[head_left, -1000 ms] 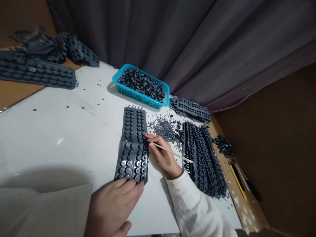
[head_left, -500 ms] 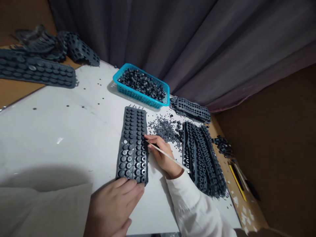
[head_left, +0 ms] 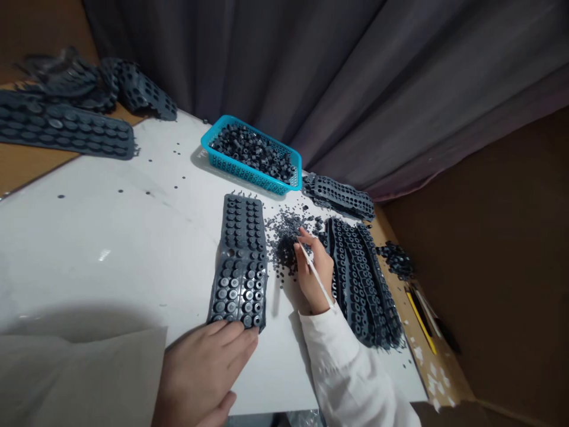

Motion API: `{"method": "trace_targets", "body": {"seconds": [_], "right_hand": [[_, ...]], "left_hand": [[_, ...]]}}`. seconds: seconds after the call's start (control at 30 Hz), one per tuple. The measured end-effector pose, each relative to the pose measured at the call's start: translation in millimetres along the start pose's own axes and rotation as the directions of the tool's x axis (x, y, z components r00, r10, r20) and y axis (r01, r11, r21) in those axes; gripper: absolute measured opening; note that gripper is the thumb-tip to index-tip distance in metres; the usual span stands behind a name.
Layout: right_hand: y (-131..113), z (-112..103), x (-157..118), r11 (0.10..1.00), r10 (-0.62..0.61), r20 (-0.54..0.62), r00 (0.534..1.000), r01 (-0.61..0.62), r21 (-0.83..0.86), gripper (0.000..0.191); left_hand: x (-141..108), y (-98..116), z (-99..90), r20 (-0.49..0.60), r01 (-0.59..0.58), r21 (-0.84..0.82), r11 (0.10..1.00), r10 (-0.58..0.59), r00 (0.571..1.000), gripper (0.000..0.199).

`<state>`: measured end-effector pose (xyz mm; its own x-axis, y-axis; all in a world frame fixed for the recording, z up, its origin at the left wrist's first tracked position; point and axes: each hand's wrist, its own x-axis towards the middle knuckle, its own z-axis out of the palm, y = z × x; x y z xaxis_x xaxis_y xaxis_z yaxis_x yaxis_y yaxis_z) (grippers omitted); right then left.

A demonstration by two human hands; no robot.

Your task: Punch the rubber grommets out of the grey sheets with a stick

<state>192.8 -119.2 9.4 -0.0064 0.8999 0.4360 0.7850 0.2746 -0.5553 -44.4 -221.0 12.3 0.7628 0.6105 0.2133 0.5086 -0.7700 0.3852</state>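
A dark grey moulded rubber sheet (head_left: 240, 261) with rows of round raised cups lies lengthwise before me, with a slight bend across its middle. Curled over its near end are the fingers of my left hand (head_left: 211, 367), closed on that edge; the underside of the grip is hidden. My right hand (head_left: 315, 279) is to the right of the sheet, apart from it, pinching a thin white stick (head_left: 316, 276) that slants back over the hand. Its fingertips are over a pile of small dark round bits (head_left: 284, 246).
A blue plastic basket (head_left: 249, 169) full of small dark rubber pieces stands behind the sheet. Stacked rubber sheets (head_left: 362, 284) lie at right, with perforated strips (head_left: 340, 196) behind them. More sheets (head_left: 66, 130) lie far left. A yellow cutter (head_left: 420, 320) rests by the right edge.
My right hand with the stick has moved off the sheet to the right, over the pile of bits. The sheet now bends at its middle. My left hand stays at the near end.
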Motion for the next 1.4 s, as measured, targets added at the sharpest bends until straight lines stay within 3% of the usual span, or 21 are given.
{"method": "trace_targets", "body": {"seconds": [0.1,0.23,0.33,0.43,0.6,0.9,1.17,1.3,1.4], "right_hand": [[-8,-1,-6,0.988,0.034,0.053,0.998,-0.041,0.149,0.013],[-26,0,-19,0.899,0.032,0.243,0.970,-0.134,0.416,0.009],[-38,-3,-31,0.849,-0.042,0.395,0.918,-0.176,0.498,0.008],[-42,-10,-43,0.833,-0.160,0.459,0.874,-0.130,0.538,0.010],[-35,-20,-65,0.776,-0.341,0.436,0.833,-0.013,0.631,0.014],[-31,-20,-77,0.810,-0.415,0.447,0.793,0.098,0.578,0.011],[-30,-16,-80,0.830,-0.470,0.395,0.790,0.243,0.502,0.020],[-30,-18,-79,0.908,-0.389,0.367,0.845,0.284,0.310,0.038],[-26,-18,-79,0.917,-0.336,0.228,0.914,0.262,0.301,0.038]], "left_hand": [[1,0,-3.1,-0.036,-0.013,0.009,1.000,0.014,0.999,0.040],[-1,0,-3.1,-0.035,-0.072,0.018,0.997,0.072,0.997,0.041],[-5,0,2.7,-0.069,-0.116,0.056,0.992,0.120,0.990,0.036],[-7,-1,10.7,-0.139,-0.112,0.074,0.991,0.122,0.983,0.033],[-7,-2,18.3,-0.272,-0.084,0.052,0.995,0.096,0.958,0.027],[-5,-3,14.1,-0.136,-0.142,-0.005,0.990,0.140,0.981,0.031],[-7,-2,8.7,-0.070,-0.084,-0.097,0.992,0.078,0.995,0.034],[-12,4,8.4,-0.039,0.006,-0.196,0.981,-0.014,0.999,0.050],[-13,4,9.7,0.028,0.010,-0.197,0.980,-0.004,1.000,0.056]]}}
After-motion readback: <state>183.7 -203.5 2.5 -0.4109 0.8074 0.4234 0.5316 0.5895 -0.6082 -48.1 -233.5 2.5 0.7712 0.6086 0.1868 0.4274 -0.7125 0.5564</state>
